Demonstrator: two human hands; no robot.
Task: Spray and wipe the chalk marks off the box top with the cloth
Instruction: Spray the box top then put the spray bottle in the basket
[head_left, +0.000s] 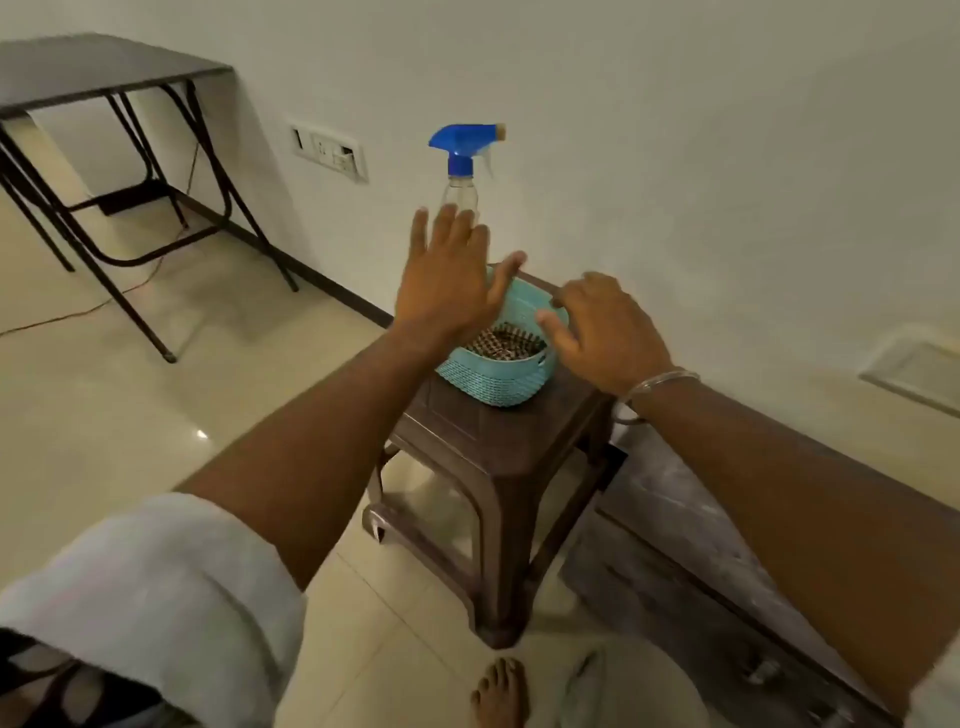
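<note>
Over the brown stool (498, 467) both hands are empty: the left hand (447, 280) is spread flat with straight fingers, just in front of the clear body of the spray bottle (467, 156) and not yet round it, while the right hand (608, 332), a bangle (649, 387) at its wrist, hovers with loosely bent fingers over the 3 o'clock rim of the teal basket (498, 384), gripping nothing; whether its fingertips touch the rim I cannot tell. Inside the basket lies a checked fabric, likely the cloth (506, 345). The bottle stands upright at the basket's 12 o'clock, blue trigger head pointing to 3 o'clock, against the wall. The box (670, 499) sits on the floor at the stool's 4 o'clock, its top smeared whitish and partly hidden by the right forearm. A folding table (104, 67) stands at 10 o'clock of the view. This looks like the gathering step, with nothing sprayed yet. Next, the left hand needs to close round the bottle's neck without tipping it, and the right to pinch the cloth out.
</note>
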